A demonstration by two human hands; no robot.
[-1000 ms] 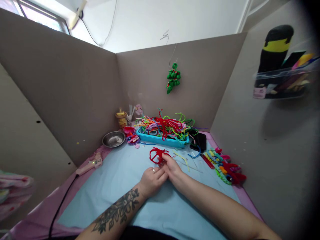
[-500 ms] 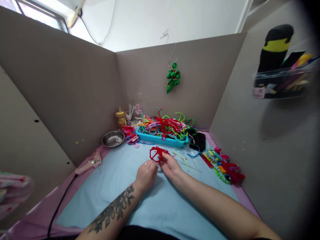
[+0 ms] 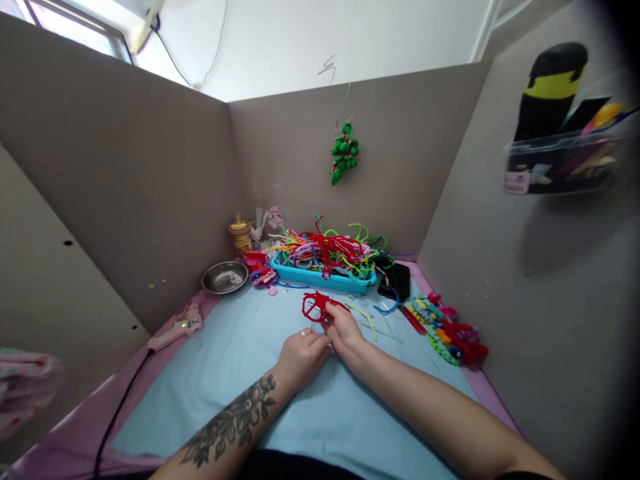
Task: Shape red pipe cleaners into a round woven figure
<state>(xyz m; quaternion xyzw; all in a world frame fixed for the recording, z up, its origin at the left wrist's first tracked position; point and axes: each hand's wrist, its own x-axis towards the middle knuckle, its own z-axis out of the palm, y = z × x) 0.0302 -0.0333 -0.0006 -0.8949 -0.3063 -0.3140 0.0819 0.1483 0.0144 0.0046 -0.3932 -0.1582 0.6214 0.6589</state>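
A looped red pipe-cleaner piece [image 3: 313, 308] is pinched in my right hand [image 3: 346, 331], its open ring pointing left. A thin, pale, stick-like thing shows inside the ring; I cannot tell what it is. My left hand [image 3: 303, 357], with a ring on one finger, is closed just below, its fingertips meeting the right hand's fingers. What those left fingers grip, if anything, is hidden. Beyond the hands stands a blue tray [image 3: 325, 277] heaped with colourful pipe cleaners [image 3: 327, 250]. A yellow-green pipe cleaner [image 3: 367, 319] lies right of the red piece.
A glue gun [image 3: 175, 331] with a black cord rests at left, near a metal bowl [image 3: 225, 277]. To the right are a black phone [image 3: 396, 279], a red-handled tool [image 3: 413, 319] and colourful pipe-cleaner figures [image 3: 443, 330]. Grey panels [image 3: 320, 160] enclose the table.
My left hand has shifted right and slightly down, its fingers now under my right hand. The red piece has moved slightly to the right, still in the right hand.
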